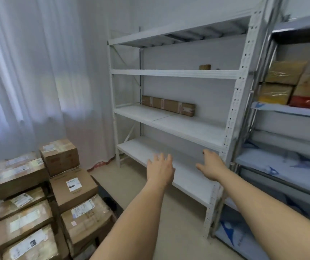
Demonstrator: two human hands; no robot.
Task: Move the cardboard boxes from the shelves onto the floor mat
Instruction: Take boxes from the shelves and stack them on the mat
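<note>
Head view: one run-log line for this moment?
left hand open, empty | right hand open, empty | long box on white rack | boxes stacked on floor

Soft, even daylight, slightly cool, comes through the white curtain on the left, brightest at its middle. Shadows faint, darker under the top shelf. No hard glare. Whole frame slightly soft; fingertips of the left hand motion-blurred. Wide-angle bending tilts the shelf uprights toward the right edge.
</note>
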